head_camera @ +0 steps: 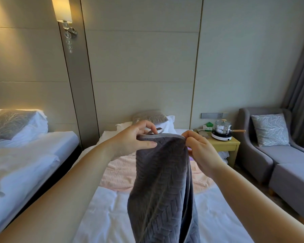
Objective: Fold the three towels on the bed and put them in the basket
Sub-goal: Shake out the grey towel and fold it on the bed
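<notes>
Towel [161, 181], grey w/ a ribbed herringbone weave, hangs in mid-air over the bed [104, 216], held up by its top edge. It drops past the bottom of frame, and more than one layer shows along its right edge. Left hand [137, 137] pinches the top-left corner: thumb laid flat on the front of the cloth, fingers curled behind, right by a small hanging loop [155, 131] that sticks up from the hem. Right hand [200, 151] pinches the top-right corner btwn thumb and curled fingers. Both hands sit near each other, w/ the top hem stretched btwn them.

Under it, pink towel [119, 172] lies spread across the white bed sheet, partly hidden behind the grey one. Sliver of purple cloth [190, 157] shows just below the right hand; too little visible to say what it is. Pillows [153, 117] lean at the head of the bed, against the panelled wall.

Right of the bed: small yellow-wood counter [225, 144] w/ a steel pot [221, 129], which has a glass lid and wooden handle and stands on a round white hob [221, 137]. Beyond that, grey armchair [263, 155] w/ a patterned cushion [269, 129], and grey curtain [302, 85] at the frame edge. Left side: second bed [25, 155] w/ white linen, and a wall lamp [63, 11] lit above it.
</notes>
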`<state>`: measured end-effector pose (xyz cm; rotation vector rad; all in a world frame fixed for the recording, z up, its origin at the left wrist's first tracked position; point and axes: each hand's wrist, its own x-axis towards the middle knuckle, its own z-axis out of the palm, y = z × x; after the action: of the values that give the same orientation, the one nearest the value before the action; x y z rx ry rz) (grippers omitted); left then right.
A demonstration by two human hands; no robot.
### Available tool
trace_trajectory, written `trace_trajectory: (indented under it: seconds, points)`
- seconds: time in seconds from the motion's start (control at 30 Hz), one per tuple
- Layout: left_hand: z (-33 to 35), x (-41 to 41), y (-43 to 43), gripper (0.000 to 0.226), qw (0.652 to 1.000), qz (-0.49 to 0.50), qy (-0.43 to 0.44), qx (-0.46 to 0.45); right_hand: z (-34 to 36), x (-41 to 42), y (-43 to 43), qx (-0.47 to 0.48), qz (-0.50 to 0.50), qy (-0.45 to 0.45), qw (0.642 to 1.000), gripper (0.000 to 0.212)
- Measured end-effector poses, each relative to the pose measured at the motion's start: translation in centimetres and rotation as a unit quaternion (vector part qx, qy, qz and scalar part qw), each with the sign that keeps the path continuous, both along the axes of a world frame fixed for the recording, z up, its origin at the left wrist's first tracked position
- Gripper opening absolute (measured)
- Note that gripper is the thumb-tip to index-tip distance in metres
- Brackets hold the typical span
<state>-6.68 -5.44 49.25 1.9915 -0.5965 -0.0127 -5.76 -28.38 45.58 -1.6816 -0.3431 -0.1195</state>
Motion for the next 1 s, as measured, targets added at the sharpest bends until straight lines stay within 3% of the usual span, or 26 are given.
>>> trace_trajectory:
  seconds: [0.1, 0.27, 0.43, 0.57, 0.63, 0.8, 1.0]
  points:
    - [0.2, 0.0, -0.2, 0.02, 0.999, -0.027, 0.005, 0.019, 0.8, -0.2, -0.2, 0.006, 0.023, 0.008, 1.0, 0.026]
    - [0.4, 0.7, -0.9, 0.017, 0.989, 0.037, -0.099, 0.106, 2.2, -0.4, -0.6, 0.029, 0.059, -0.007, 0.998, 0.029]
    - [1.2, 0.9, -1.1, 0.025, 0.99, 0.065, -0.125, 0.021, 2.8, -0.2, -1.2, 0.022, 0.061, -0.006, 0.998, 0.029]
    - [1.8, 1.0, -1.4, 0.016, 0.99, 0.094, -0.1, -0.041, 3.1, -0.1, -1.6, 0.048, 0.071, -0.003, 0.996, 0.031]
    - [2.2, 1.0, -1.3, 0.017, 0.988, 0.105, -0.104, -0.042, 3.2, 0.0, -1.7, 0.012, 0.058, -0.014, 0.998, 0.03]
    - [3.5, 1.1, -1.2, 0.028, 0.982, 0.093, -0.134, -0.098, 1.8, 0.1, -1.5, -0.222, 0.029, -0.068, 0.972, 0.025]
    - [4.0, 1.4, -2.2, 0.031, 0.96, 0.155, -0.211, -0.098, -0.8, -0.5, 0.0, -0.304, 0.067, -0.095, 0.945, 0.026]
